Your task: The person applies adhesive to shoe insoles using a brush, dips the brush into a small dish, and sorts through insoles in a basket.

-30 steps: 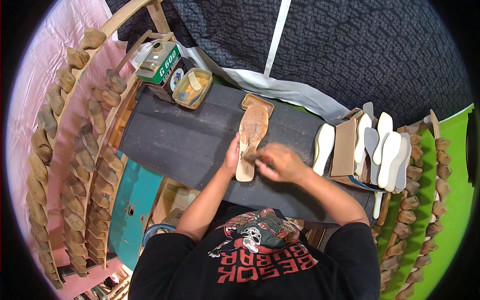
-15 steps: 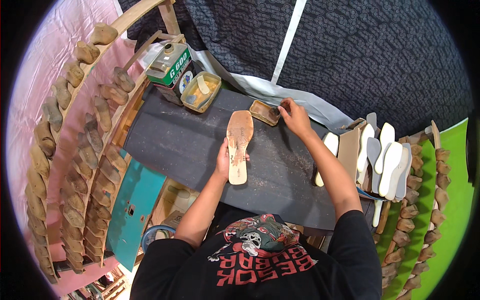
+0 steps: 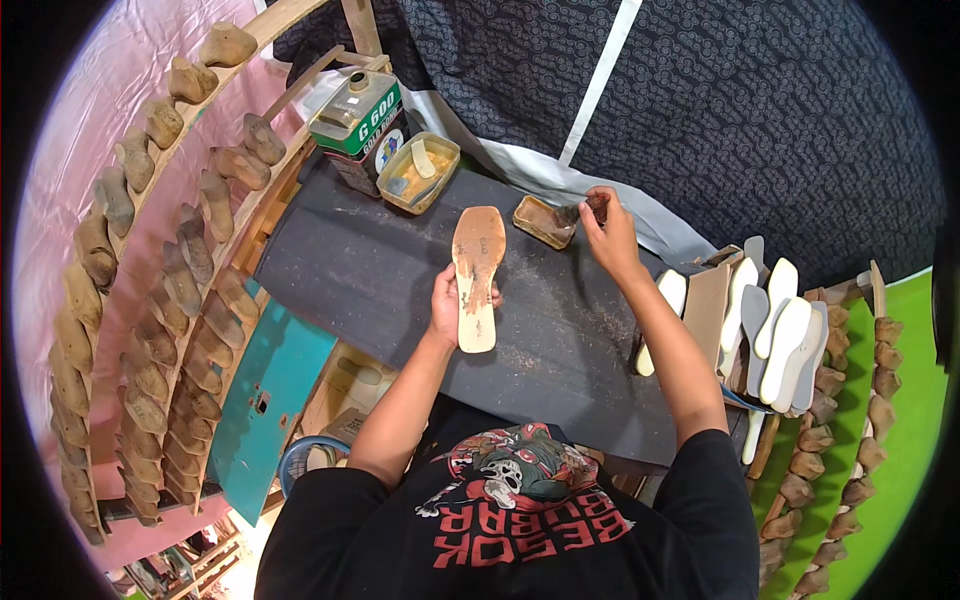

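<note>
My left hand (image 3: 446, 303) grips a shoe insole (image 3: 481, 262) from its left side, with fingertips showing at the right edge. The insole's wide far end is stained brown, while its narrow near end stays pale cream. Farther right, my right hand (image 3: 612, 237) pinches a small dark brush-like piece (image 3: 597, 207), whose exact kind is partly hidden by the fingers. Its dark tip reaches the right end of a small shallow tray (image 3: 528, 232) with brownish insides. Both hands are above the dark table (image 3: 340, 255).
A green and black metal can (image 3: 358, 122) stands at the far left beside a plastic tub (image 3: 412, 205) with a spreader in it. Several pale and grey insoles (image 3: 786, 335) stand on the right. Wooden shoe lasts (image 3: 180, 277) line racks on both sides.
My right hand has lifted slightly back from the small tray, and the dark piece shows more clearly. The insole stays in my left hand. The whole view has shifted a little.
</note>
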### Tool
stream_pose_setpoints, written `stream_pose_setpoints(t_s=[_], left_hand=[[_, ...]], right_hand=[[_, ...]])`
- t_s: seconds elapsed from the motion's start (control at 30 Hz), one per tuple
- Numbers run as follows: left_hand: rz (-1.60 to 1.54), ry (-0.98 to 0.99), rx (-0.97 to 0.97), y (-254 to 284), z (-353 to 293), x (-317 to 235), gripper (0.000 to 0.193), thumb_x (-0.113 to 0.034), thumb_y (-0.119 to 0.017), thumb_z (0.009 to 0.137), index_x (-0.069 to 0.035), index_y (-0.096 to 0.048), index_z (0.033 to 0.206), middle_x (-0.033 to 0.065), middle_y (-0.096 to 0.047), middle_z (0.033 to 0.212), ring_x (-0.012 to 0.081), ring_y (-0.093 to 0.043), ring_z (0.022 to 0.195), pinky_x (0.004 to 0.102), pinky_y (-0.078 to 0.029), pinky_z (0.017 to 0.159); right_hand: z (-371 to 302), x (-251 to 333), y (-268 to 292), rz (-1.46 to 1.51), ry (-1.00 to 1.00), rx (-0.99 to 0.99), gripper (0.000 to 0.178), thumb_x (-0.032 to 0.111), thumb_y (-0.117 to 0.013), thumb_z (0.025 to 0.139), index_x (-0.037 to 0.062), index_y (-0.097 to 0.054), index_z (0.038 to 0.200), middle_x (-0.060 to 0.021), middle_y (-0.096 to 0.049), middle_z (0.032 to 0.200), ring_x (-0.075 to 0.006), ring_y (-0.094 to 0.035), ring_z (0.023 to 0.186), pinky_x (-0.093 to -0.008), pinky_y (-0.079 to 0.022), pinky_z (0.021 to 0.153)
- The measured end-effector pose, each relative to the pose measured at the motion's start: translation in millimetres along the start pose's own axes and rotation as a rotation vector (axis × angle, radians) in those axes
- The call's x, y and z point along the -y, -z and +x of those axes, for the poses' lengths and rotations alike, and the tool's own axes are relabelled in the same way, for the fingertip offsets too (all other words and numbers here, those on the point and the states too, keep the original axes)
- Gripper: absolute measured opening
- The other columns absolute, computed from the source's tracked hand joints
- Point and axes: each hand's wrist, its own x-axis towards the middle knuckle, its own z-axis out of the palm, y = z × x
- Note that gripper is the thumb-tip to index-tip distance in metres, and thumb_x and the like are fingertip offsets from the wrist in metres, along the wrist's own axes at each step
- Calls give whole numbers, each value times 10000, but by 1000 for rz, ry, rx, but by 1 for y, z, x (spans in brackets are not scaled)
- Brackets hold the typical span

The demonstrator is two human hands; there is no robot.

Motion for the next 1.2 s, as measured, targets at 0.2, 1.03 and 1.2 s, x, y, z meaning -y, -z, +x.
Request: stream_pose_setpoints(t_s=[0.2,1.03,1.2], left_hand=[[-6,58,62,-37,18,13,536,-520,-413,1089,-73,-577,1335,128,-699,1068,262,-700,888,417,-592,797],[22,154,32,-101,39,54,524,-491,-365,1099,-103,-592,1368,75,-695,1207,238,-701,1047,404,-593,854],[-54,236,165,-71,46,43,572,-528,-364,1086,-79,-584,1363,166,-715,1153,292,-730,977,478,-606,901]], right_hand=[[-35,75,32,275,204,133,285,144,-671,971,32,-550,1204,-120,-687,881,-222,-693,787,-350,-550,734],[-66,84,64,64,603,110,301,42,-738,872,16,-581,1128,-126,-616,846,-278,-612,730,-380,-498,664],[-100,103,57,263,633,320,271,87,-730,873,23,-593,1098,-136,-657,891,-324,-670,798,-415,-546,736]])
